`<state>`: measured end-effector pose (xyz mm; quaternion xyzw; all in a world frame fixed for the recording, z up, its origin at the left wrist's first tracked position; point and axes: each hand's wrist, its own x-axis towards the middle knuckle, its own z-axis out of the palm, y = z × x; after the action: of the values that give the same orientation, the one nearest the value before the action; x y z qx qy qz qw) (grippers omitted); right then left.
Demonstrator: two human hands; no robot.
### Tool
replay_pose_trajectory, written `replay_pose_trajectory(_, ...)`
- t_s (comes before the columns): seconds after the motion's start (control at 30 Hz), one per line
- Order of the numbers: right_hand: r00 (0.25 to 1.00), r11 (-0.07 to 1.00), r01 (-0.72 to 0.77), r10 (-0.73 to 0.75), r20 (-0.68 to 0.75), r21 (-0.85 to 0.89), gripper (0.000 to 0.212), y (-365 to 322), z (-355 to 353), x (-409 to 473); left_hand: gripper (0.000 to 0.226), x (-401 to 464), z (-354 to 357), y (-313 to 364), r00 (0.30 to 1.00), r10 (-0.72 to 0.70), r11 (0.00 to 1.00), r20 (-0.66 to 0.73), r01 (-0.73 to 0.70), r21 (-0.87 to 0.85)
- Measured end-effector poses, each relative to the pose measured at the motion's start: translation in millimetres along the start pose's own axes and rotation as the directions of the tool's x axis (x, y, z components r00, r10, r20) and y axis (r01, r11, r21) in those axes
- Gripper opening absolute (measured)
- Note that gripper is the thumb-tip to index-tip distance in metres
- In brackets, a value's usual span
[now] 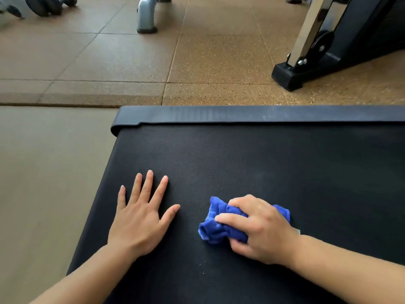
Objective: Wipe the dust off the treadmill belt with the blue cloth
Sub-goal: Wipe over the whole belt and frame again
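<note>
Both forearms come in from the bottom edge, nearest the lens. Left hand lies flat on the belt, fingers straight and spread, holding nothing; looks like a brace. Right hand is just beside it, fingers curled over a bunched blue cloth and pressing it onto the belt near the lower middle.

Step in hand, as I read it: wiping is under way, cloth in contact. Faint pale haze sits up and right of the cloth, and a few light specks lie below it (probably dust, hard to be sure). Next move calls for keeping pressure down and sweeping the cloth across toward the hazy patch on the right, with the left hand steadying. Cloth is wadded, so contact area is small; flattening it would cover more per pass.

Surface: black belt with fine ribbed texture, dark end trim across its far edge. Room: plain tan mat at left, speckled brown rubber floor tiles beyond, dumbbells top left, a grey machine foot top centre, a black machine base with chrome upright at right.
</note>
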<state>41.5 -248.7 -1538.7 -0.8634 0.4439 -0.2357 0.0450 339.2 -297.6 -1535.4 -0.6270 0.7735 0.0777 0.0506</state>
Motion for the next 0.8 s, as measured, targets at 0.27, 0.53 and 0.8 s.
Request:
replay_pose_trajectory(0.27, 0.920, 0.911, -0.385, 0.368, -0.135, -0.145, 0.040, 61, 15, 88, 0.076, 1, 1, 3, 1.000, -0.016, 1.000, -0.005, 0.016, 0.004)
replay_pose_trajectory(0.53, 0.998, 1.000, -0.017, 0.017, 0.055, 0.002, 0.042, -35, -10, -16, 0.078, 4, 0, 0, 1.000, 0.006, 1.000, 0.010, -0.006, 0.004)
replay_pose_trajectory(0.8, 0.989, 0.991, 0.131, -0.131, 0.067, 0.005, 0.033, -60, -2, -35, 0.078, 4, -5, -20, 0.990, 0.124, 0.992, 0.070, -0.126, 0.022)
